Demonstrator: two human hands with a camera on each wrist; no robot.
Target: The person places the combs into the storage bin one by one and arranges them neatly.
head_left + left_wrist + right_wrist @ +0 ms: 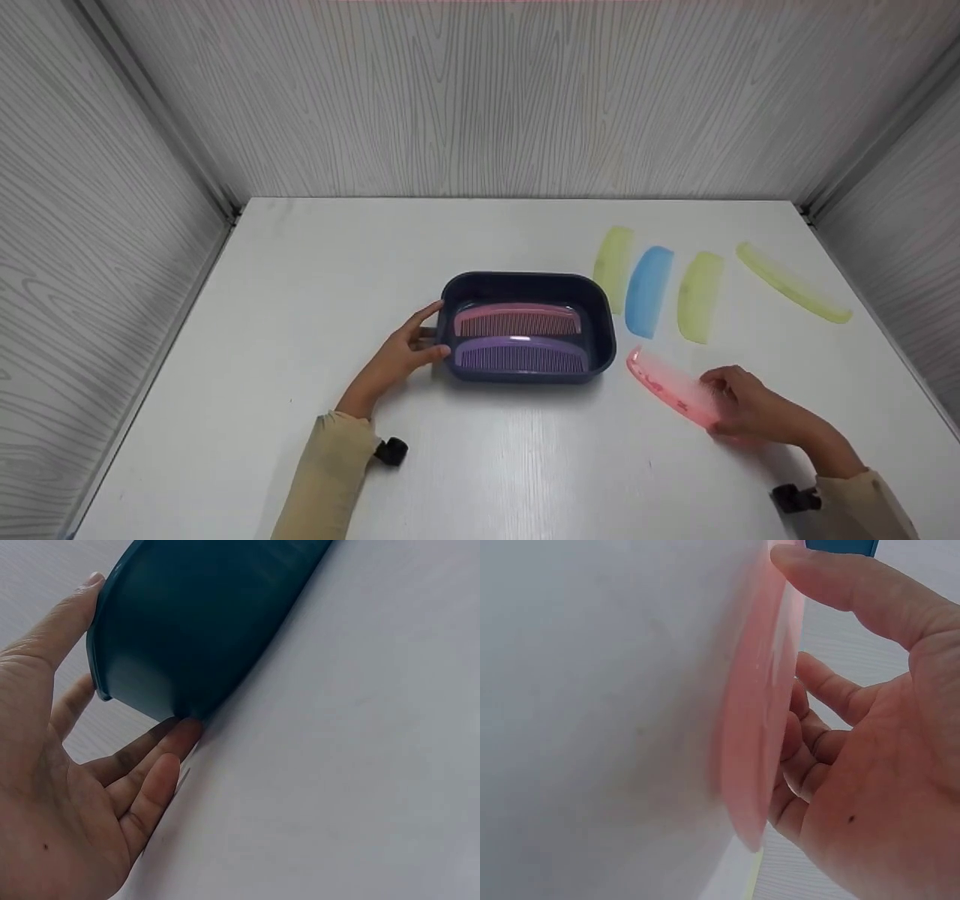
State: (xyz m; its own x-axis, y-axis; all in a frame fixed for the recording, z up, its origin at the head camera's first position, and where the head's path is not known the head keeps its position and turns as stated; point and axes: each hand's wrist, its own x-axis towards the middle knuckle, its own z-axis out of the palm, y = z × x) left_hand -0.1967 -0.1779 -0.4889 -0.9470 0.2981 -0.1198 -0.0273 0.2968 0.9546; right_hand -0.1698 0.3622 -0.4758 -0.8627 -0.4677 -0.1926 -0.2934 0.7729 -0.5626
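Beside our tray (two combs inside) lie four loose combs; our right hand pinches one pink comb, our left hand, spread, touches the tray.

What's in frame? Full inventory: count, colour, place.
Tray: 1, dark blue, mid-table
Small pink comb: 1, pink, in tray, rear
Purple comb: 1, purple, in tray, front
Yellow-green combs: 3, yellow-green, right part of table
Blue comb: 1, blue, between two yellow-green ones
Held pink comb: 1, pink, in right hand
Table: 1, white, under tray
Walls: 3, grey wood-grain, left, back, right
Wrist cameras: 2, black, at wrists
Sleeves: 2, beige, forearms
Hands: 2, bare; left hand touches tray
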